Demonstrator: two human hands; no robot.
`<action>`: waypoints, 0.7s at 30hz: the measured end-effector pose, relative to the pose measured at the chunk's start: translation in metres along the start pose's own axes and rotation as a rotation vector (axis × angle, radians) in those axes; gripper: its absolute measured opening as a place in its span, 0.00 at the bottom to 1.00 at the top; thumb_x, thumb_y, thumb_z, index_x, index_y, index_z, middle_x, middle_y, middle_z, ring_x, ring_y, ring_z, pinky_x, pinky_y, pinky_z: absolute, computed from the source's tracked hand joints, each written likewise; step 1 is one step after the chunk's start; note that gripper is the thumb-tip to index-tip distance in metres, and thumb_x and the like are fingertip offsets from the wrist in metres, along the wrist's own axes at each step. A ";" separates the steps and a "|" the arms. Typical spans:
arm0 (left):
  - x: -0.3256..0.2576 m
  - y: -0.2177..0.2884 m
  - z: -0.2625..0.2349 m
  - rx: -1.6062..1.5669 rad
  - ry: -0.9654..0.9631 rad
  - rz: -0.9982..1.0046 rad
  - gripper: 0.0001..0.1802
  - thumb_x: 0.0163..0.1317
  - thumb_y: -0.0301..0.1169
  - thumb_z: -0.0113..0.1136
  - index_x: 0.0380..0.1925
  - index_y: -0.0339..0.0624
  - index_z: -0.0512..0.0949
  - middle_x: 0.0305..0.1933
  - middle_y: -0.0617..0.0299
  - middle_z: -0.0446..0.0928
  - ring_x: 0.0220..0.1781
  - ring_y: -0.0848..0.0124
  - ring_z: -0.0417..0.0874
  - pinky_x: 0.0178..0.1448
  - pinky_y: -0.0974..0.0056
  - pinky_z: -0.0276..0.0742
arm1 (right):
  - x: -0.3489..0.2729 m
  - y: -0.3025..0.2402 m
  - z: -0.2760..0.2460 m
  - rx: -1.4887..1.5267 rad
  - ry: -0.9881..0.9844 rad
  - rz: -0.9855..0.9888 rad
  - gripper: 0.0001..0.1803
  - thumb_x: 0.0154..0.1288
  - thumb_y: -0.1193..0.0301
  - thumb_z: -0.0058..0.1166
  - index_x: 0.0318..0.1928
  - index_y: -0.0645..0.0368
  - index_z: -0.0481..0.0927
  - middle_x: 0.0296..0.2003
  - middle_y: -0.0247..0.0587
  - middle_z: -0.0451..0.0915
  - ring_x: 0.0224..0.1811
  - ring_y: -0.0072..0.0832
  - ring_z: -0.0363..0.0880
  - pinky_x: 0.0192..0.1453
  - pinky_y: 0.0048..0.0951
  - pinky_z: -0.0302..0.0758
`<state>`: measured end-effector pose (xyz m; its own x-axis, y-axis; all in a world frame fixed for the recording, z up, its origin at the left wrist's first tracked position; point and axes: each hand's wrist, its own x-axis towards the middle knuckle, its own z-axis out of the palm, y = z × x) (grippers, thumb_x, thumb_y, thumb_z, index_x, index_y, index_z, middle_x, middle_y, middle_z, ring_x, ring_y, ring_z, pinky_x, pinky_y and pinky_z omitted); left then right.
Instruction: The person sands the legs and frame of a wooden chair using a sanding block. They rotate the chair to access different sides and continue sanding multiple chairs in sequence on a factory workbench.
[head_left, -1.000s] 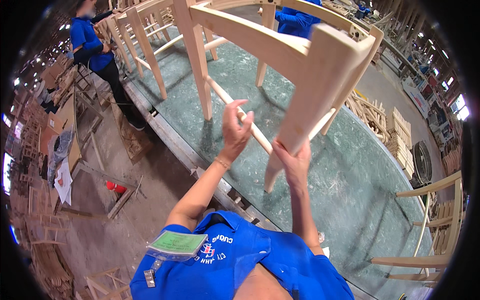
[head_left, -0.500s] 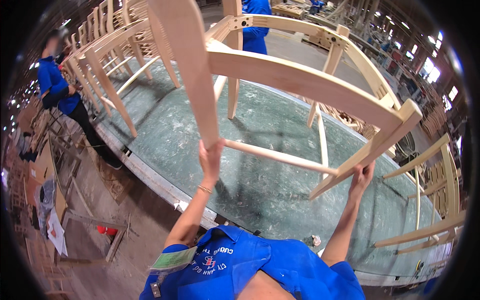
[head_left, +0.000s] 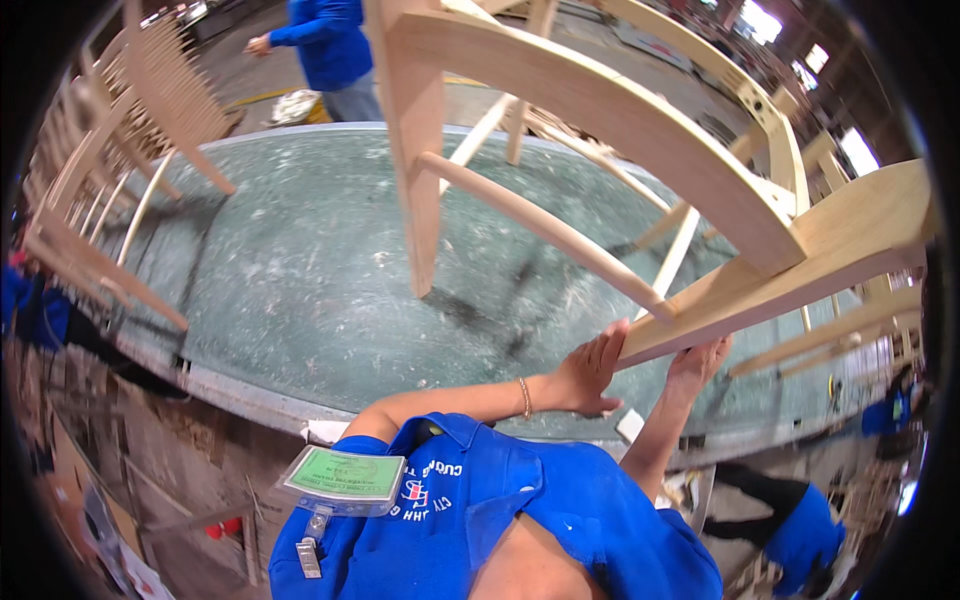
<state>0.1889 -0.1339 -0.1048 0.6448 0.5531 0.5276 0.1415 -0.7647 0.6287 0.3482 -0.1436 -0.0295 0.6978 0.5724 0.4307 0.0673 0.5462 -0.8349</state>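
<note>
A bare wooden chair frame (head_left: 600, 110) stands tilted over the green tabletop, with a curved rail and a round stretcher (head_left: 540, 225) between its legs. One leg (head_left: 412, 200) rises to the left of centre. The other leg (head_left: 720, 300) slants out to the right, its lower end toward me. My right hand (head_left: 697, 367) is closed on this slanting leg from its near side, fingertips partly hidden. At the leg's end, my left hand (head_left: 588, 372) touches the wood with fingers stretched and thumb apart, not wrapped round it.
Under the chair lies a long green worktable (head_left: 290, 250) with a pale edge. More chair frames stand at its left (head_left: 90, 220) and right (head_left: 850, 325). A person in blue (head_left: 330, 45) is beyond the far edge; another person (head_left: 800, 535) is at lower right.
My left hand has left the left leg and crossed to the end of the right leg. The chair frame has turned and tilted, and the view has shifted. My right hand stays at the right leg.
</note>
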 end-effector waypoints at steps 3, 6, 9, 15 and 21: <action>0.025 -0.003 -0.006 -0.135 -0.222 0.032 0.57 0.49 0.47 0.70 0.69 0.33 0.45 0.67 0.39 0.60 0.63 0.48 0.71 0.62 0.54 0.70 | -0.011 -0.017 -0.038 -0.032 -0.011 -0.053 0.35 0.69 0.48 0.50 0.63 0.63 0.63 0.49 0.40 0.73 0.51 0.26 0.73 0.54 0.29 0.71; 0.028 -0.006 -0.051 -0.232 -0.255 0.044 0.32 0.58 0.39 0.65 0.62 0.42 0.68 0.55 0.47 0.77 0.52 0.55 0.81 0.55 0.56 0.76 | -0.023 -0.024 -0.073 -0.081 -0.194 -0.025 0.36 0.66 0.50 0.55 0.63 0.64 0.62 0.48 0.37 0.72 0.50 0.25 0.72 0.55 0.28 0.69; 0.032 0.009 -0.140 -0.565 -0.408 -0.232 0.20 0.60 0.31 0.62 0.53 0.39 0.77 0.48 0.52 0.81 0.51 0.61 0.83 0.54 0.60 0.78 | -0.047 -0.029 -0.040 -0.319 0.033 -0.069 0.35 0.64 0.54 0.60 0.62 0.62 0.63 0.42 0.32 0.71 0.39 0.19 0.67 0.43 0.23 0.63; 0.008 -0.003 -0.253 -0.284 0.985 -0.093 0.21 0.69 0.42 0.51 0.49 0.33 0.74 0.39 0.55 0.79 0.43 0.67 0.82 0.53 0.63 0.78 | -0.037 -0.021 -0.025 -0.253 0.138 -0.225 0.37 0.58 0.57 0.67 0.61 0.59 0.64 0.36 0.28 0.73 0.28 0.12 0.66 0.27 0.16 0.60; 0.028 -0.063 -0.246 -0.626 0.627 -0.193 0.46 0.54 0.71 0.53 0.51 0.36 0.73 0.40 0.59 0.77 0.42 0.72 0.79 0.48 0.68 0.78 | -0.023 -0.006 -0.057 0.012 -0.128 0.214 0.49 0.46 0.43 0.71 0.59 0.64 0.67 0.48 0.32 0.74 0.51 0.22 0.72 0.53 0.25 0.70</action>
<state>0.0135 0.0105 0.0108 0.0987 0.8717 0.4801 -0.3479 -0.4218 0.8373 0.3721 -0.1944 -0.0540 0.5993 0.7482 0.2846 -0.0817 0.4108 -0.9081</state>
